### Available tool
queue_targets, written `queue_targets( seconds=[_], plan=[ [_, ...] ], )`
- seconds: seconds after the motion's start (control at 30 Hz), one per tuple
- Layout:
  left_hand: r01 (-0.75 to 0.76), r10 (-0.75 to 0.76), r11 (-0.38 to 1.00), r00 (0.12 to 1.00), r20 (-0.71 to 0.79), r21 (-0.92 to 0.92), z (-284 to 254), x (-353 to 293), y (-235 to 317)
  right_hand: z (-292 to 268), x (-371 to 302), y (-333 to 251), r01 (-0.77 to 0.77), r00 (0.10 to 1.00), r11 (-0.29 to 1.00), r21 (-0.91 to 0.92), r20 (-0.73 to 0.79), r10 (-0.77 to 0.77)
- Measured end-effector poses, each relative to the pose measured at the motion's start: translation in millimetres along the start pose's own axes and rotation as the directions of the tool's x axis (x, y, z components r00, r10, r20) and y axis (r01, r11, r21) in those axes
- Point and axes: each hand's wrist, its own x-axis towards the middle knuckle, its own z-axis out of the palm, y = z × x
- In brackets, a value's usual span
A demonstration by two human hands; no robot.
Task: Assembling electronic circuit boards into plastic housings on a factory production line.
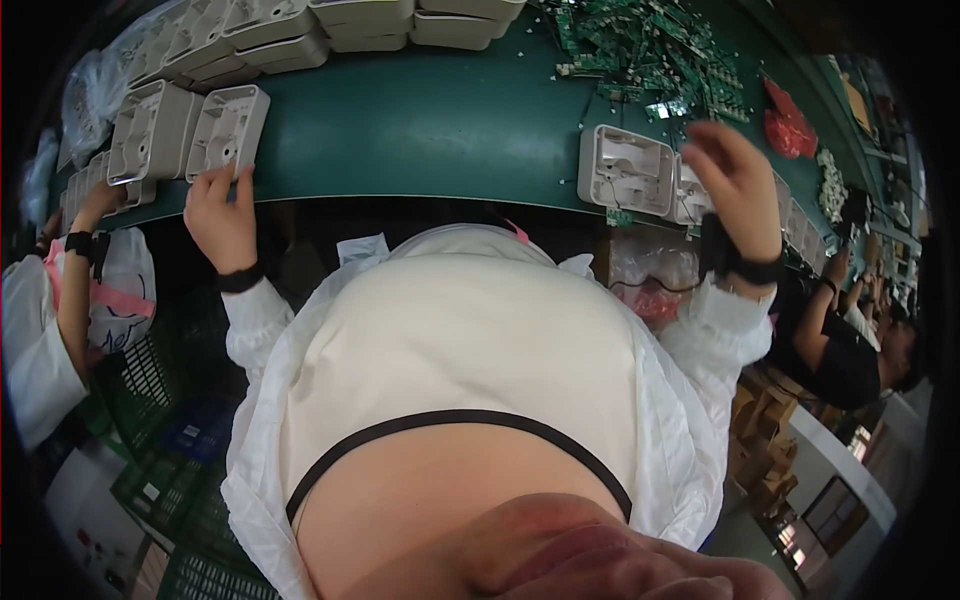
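In the head view, your left hand point(222, 215) sits at upper left, fingertips touching the lower edge of a pale grey moulded plastic housing point(229, 130) on the green conveyor belt point(420, 120); nothing is clasped. Your right hand point(738, 185), upper right, hangs loosely curled over another grey plastic housing point(626, 168); whether it grips anything, you cannot tell. Green circuit boards point(650, 45) lie heaped beyond.

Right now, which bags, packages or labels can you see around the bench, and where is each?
Clear plastic bag: far left on the green bench, crumpled.
Red plastic bags: far right of the bench, crumpled.
White bag with pink stripe: left, beside a neighbour's arm.
No screens or signs visible.
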Motion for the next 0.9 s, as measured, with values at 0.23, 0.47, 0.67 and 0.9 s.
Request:
queue_targets(
  seconds=[0.23,0.47,0.67,0.9],
  plan=[
    [-0.167,0.206,0.877,0.978,0.04,-0.45,-31,-3,91,28,114,61,-0.523,0.852,0.622,0.583,0.34,0.397],
    [-0.325,0.482,0.674,0.874,0.061,-0.664,-11,2,143,31,144,69,-0.451,0.887,0.176,0.875,0.418,0.195],
    [-0.379,0.545,0.633,0.837,0.042,-0.675,8,-1,153,-27,125,42,-0.736,0.674,-0.478,0.48,0.446,-0.59],
    [-0.243,0.426,0.733,0.892,0.152,-0.635,9,-8,154,-8,77,-1,-0.318,0.946,-0.521,0.792,0.303,-0.116]
  ],
)
